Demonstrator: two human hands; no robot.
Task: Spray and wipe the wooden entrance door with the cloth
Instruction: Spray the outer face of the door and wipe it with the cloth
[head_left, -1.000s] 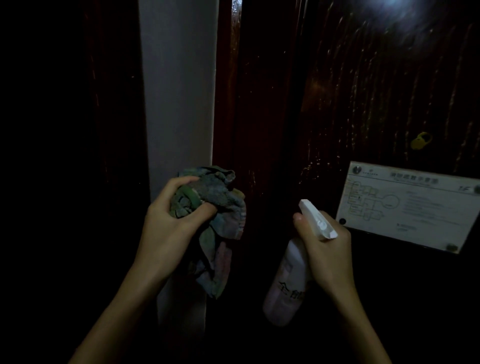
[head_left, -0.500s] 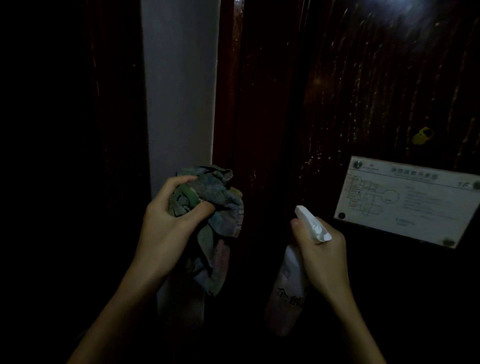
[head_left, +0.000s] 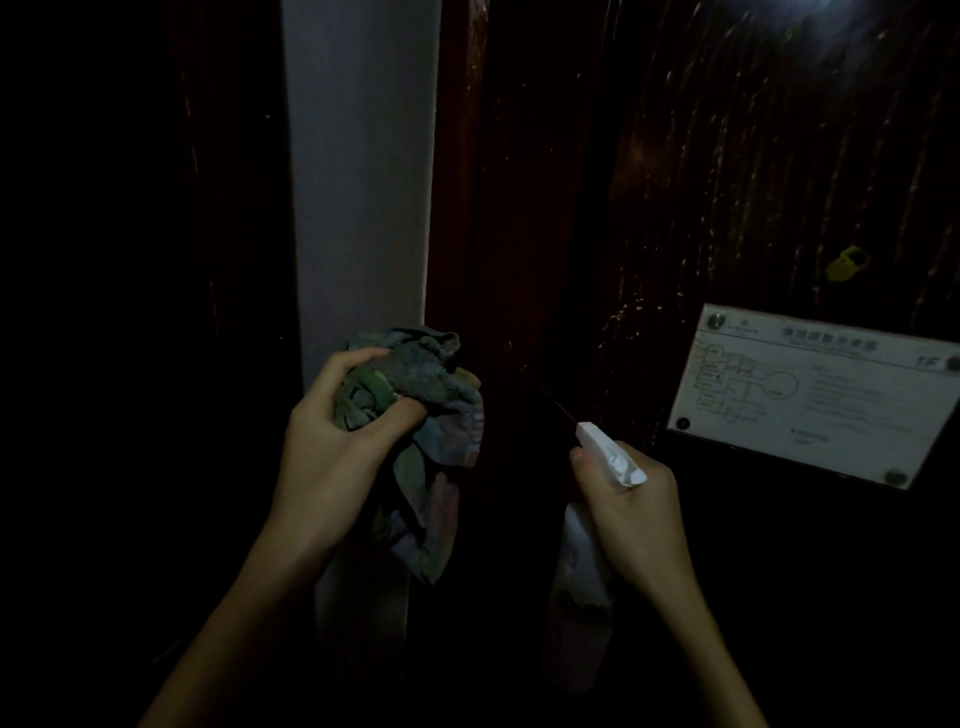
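The scene is dim. A dark wooden door (head_left: 727, 182) fills the right half, wet streaks shining on its grain. My left hand (head_left: 332, 457) grips a bunched, faded multicoloured cloth (head_left: 426, 447) in front of the door frame, with the cloth's tail hanging below my fist. My right hand (head_left: 634, 499) holds a white spray bottle (head_left: 576, 597) by its neck. The white nozzle (head_left: 608, 447) points up and left at the door's left edge. The bottle's body hangs down into shadow.
A white evacuation-plan sign (head_left: 815, 395) is fixed to the door right of the bottle. A small yellow hook (head_left: 847, 265) sits above it. A pale wall strip (head_left: 358, 182) runs left of the reddish door frame (head_left: 457, 156). Far left is black.
My right hand has lowered the spray bottle and shifted it slightly left, with the nozzle turned more toward the door's left edge. The left hand and cloth have hardly moved.
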